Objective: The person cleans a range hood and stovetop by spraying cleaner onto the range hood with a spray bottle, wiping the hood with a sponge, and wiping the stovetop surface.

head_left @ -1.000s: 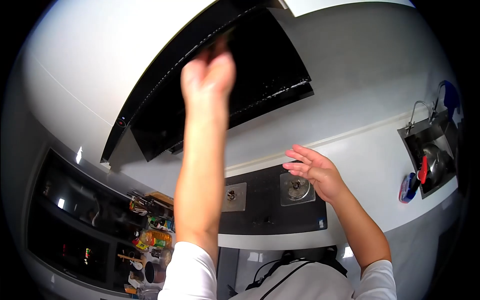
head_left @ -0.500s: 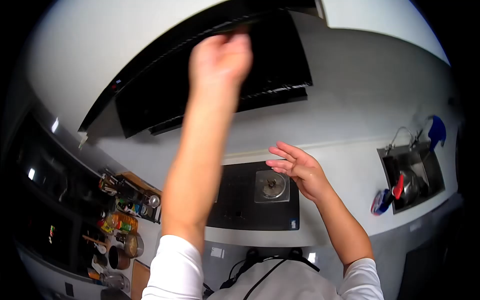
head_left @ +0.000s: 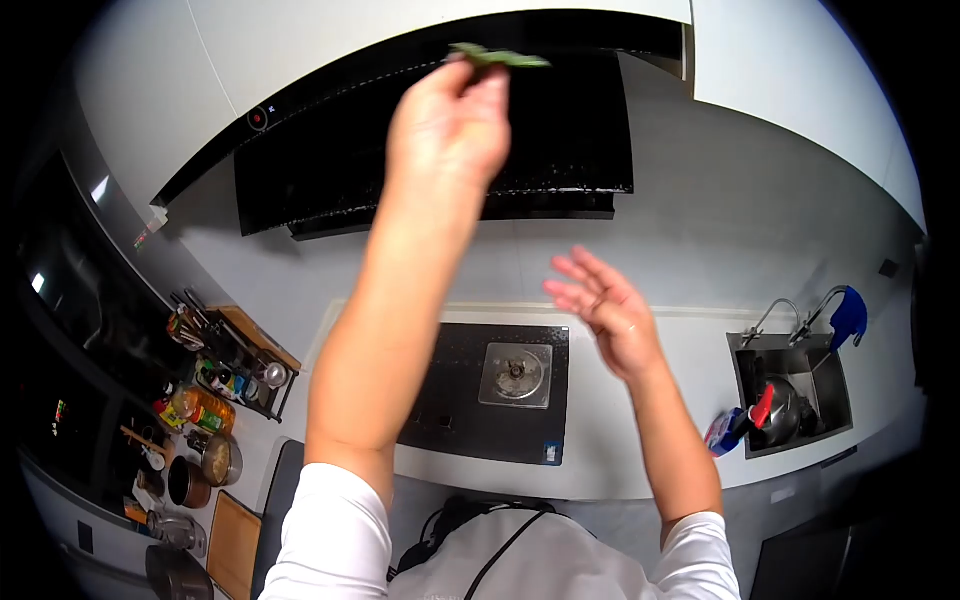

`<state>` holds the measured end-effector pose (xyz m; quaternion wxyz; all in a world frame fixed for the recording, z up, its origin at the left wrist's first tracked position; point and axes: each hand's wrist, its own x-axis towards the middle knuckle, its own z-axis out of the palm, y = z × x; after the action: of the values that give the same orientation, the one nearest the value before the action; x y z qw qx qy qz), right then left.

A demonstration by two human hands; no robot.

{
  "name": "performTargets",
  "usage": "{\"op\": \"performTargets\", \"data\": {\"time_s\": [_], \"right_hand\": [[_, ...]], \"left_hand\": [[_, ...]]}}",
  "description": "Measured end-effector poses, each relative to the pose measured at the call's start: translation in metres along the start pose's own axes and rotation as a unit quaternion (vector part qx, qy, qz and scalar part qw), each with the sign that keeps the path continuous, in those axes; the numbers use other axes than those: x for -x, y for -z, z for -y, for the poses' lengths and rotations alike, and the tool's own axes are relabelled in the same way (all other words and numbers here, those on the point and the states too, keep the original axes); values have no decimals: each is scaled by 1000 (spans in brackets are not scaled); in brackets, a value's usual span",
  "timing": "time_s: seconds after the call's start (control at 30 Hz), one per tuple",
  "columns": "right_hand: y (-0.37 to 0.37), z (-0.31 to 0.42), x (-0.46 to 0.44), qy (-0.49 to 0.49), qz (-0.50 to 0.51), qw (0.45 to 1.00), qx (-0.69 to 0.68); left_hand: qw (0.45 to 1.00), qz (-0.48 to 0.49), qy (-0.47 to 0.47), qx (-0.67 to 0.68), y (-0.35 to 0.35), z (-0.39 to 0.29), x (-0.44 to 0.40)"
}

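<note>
My left hand (head_left: pixel 450 120) is raised in front of the black range hood (head_left: pixel 560 130). Its fingers are closed on a thin green cloth-like piece (head_left: pixel 510 60), blurred and mostly hidden by the hand, near the hood's upper front edge. Whether the piece touches the hood I cannot tell. Lower and to the right, my right hand (head_left: pixel 610 310) hangs in the air with its fingers spread and holds nothing. It is above the counter, just right of the black cooktop (head_left: pixel 470 430), which has a square burner plate (head_left: pixel 515 375).
To the right, a sink (head_left: pixel 835 400) holds a metal pot (head_left: pixel 780 410); a spray bottle with a red trigger (head_left: pixel 745 425) stands by it. A blue cloth (head_left: pixel 848 318) hangs on the faucet. Bottles, a utensil rack (head_left: pixel 245 365), pots and a wooden board (head_left: pixel 235 545) crowd the left counter.
The view has shifted, showing more of the upper cabinets. The green piece in my left hand now shows clearly above the fingers. My right hand has risen slightly, fingers still spread.
</note>
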<state>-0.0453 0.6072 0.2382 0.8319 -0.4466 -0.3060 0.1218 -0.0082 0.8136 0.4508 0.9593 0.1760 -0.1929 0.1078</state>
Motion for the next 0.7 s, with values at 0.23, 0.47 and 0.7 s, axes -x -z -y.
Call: {"op": "performTargets", "data": {"time_s": [0.23,0.47,0.7], "right_hand": [[-48,81,-100,166,-22,986,-11],[-82,108,-144,221,-37,966,-127],[-86,110,-156,266,-173,948,-34]], "left_hand": [[995,43,-17,-85,-12,41,3],[944,-32,-74,-320,-36,41,42],[848,84,-80,-518,11,25,46]]}}
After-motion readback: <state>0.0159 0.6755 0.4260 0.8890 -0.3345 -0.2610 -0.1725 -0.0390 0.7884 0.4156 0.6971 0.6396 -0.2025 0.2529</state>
